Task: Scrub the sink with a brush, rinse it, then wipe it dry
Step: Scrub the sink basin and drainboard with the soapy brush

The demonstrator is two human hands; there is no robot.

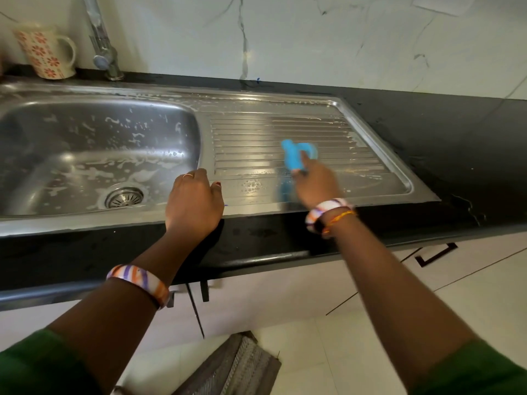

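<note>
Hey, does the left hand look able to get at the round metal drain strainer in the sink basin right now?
Probably yes: the left hand rests on the basin's edge, holding nothing, with open steel between it and the round metal drain strainer.

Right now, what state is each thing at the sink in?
Brush: held by right hand, on the drainboard.
Left hand: rests on the sink edge, holds nothing.
Basin: soapy, not rinsed.
Drainboard: wet, with suds.
Drain: open.
Tap: no water seen running.
Mug: upright behind the basin.

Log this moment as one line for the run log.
phase: scrubbing | right hand: holds blue brush on drainboard | left hand: rests on sink
</note>
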